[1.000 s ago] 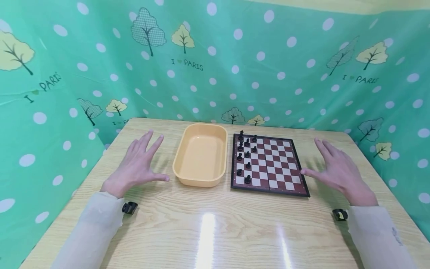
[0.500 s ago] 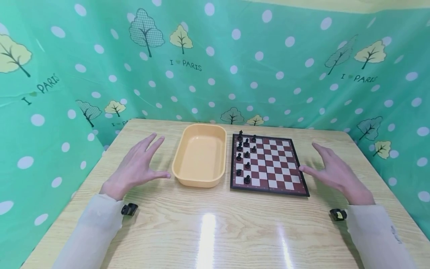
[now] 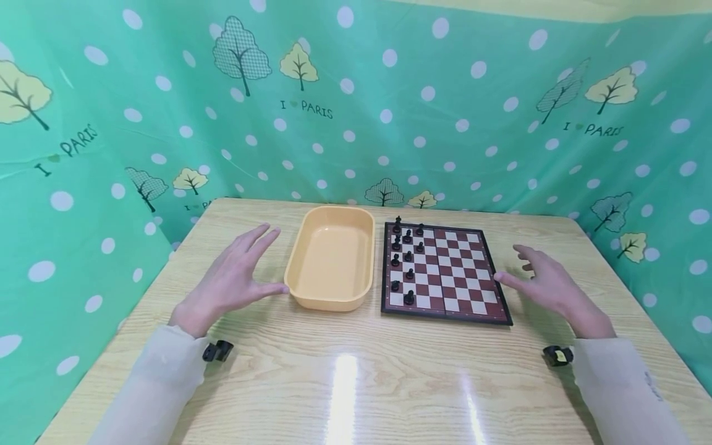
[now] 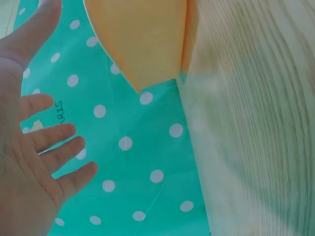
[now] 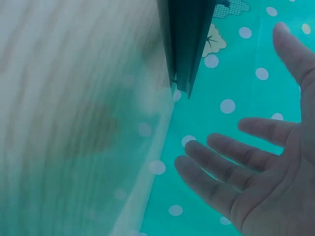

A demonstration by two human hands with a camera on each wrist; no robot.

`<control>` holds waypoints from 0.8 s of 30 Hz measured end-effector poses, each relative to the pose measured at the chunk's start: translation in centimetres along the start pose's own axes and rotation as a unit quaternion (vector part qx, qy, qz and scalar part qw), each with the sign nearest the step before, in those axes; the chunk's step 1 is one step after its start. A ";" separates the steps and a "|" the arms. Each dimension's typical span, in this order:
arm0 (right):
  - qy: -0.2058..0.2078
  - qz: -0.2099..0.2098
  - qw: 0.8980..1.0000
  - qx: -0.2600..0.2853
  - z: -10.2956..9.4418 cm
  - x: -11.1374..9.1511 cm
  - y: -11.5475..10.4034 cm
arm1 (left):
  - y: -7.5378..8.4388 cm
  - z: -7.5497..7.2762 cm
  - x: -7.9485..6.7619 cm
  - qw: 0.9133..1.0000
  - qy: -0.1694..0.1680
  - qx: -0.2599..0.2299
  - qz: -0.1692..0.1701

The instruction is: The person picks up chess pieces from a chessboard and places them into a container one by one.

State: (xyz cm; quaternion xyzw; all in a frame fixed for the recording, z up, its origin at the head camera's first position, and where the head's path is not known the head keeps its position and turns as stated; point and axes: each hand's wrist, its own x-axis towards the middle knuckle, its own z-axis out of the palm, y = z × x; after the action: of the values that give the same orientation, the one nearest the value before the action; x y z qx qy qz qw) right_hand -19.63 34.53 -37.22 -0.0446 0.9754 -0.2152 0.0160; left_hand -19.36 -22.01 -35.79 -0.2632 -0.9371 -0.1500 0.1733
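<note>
My left hand [image 3: 233, 275] hovers left of a shallow tan plastic tray [image 3: 334, 304], fingers spread and thumb tip right at the tray's near-left rim in the head view. In the left wrist view the palm faces the tray [image 4: 142, 39] with nothing in it. My right hand [image 3: 550, 284] is held at the right edge of a folding chessboard [image 3: 467, 272], its thumb overlapping the border. Its fingers are relaxed and hold nothing; the board's dark edge [image 5: 184, 44] shows in the right wrist view. Several black chess pieces [image 3: 408, 298] stand on the board's left columns.
A light wood table [image 3: 278, 383] carries the tray and board side by side. Green polka-dot cloth [image 3: 356, 123] with tree prints hangs behind and along both sides of the table. Each wrist bears a small black device, such as the left wrist camera [image 3: 218, 351].
My left hand has drifted slightly right toward the tray. My right hand has moved slightly left and its fingers have bent a little more. The tray, board and pieces stay in place.
</note>
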 end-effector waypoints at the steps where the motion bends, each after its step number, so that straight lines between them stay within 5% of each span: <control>1: -0.005 0.003 1.000 0.004 0.1 0.1 0.0 | 0.1 0.0 0.0 1.000 0.000 -0.002 0.001; 24: -0.083 0.035 0.992 0.093 1.3 0.9 -0.1 | 3.0 -0.4 0.7 0.997 0.038 -0.013 0.067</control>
State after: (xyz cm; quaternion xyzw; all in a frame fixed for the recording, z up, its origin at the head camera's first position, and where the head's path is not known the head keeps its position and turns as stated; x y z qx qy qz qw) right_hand -20.41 33.85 -38.35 -0.0267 0.9474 -0.3001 0.1082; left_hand -18.18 -19.38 -34.54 -0.3215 -0.9080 -0.1603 0.2154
